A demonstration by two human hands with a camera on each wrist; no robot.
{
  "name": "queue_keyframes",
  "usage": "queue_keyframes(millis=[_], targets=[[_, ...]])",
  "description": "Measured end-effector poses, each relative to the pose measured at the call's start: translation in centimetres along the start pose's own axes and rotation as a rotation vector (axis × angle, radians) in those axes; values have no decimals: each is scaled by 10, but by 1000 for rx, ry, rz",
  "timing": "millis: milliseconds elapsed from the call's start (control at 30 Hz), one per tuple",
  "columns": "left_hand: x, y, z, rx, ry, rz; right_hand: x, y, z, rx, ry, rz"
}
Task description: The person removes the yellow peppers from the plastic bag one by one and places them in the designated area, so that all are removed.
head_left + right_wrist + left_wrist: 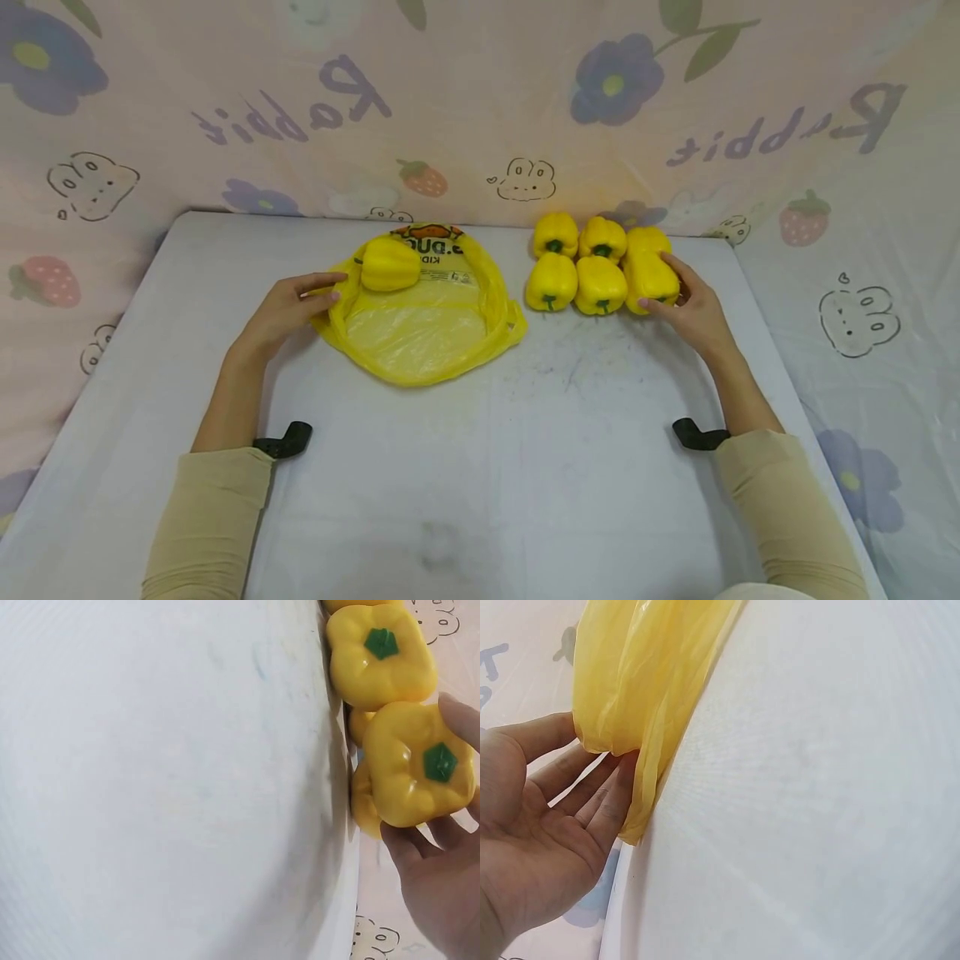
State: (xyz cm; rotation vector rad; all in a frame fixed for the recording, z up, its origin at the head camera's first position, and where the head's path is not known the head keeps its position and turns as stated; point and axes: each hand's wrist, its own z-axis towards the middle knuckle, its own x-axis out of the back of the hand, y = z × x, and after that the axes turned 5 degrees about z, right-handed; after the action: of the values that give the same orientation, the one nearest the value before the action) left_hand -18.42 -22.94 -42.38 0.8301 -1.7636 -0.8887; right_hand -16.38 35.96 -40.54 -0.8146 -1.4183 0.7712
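A yellow plastic bag [408,372] lies spread on the table with its mouth held wide. One yellow bell pepper [391,265] sits inside it at the back left. My left hand [288,307] holds the bag's left rim; in the left wrist view, thumb and fingers meet the yellow film [649,667]. Over on the right, my right hand [693,308] grips the front right bell pepper [651,277], thumb on one side and fingers on the other. That same pepper [405,765] shows its green stem in the right wrist view, with another pepper behind it.
Several more yellow bell peppers [576,271] stand in two rows just right of the bag. A white cloth covers the table [480,467]. Behind the table's far edge hangs a patterned curtain [465,108]. Each wrist carries a black strap mount [288,440].
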Motion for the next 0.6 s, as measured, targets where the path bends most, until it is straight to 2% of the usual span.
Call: queue_keyframes(millis=[333, 600], targets=[[-1, 0, -1, -9, -2, 9, -5, 16, 1, -54, -13, -16], [-2, -1, 0, -9, 5, 21, -7, 20, 3, -23, -11, -1]])
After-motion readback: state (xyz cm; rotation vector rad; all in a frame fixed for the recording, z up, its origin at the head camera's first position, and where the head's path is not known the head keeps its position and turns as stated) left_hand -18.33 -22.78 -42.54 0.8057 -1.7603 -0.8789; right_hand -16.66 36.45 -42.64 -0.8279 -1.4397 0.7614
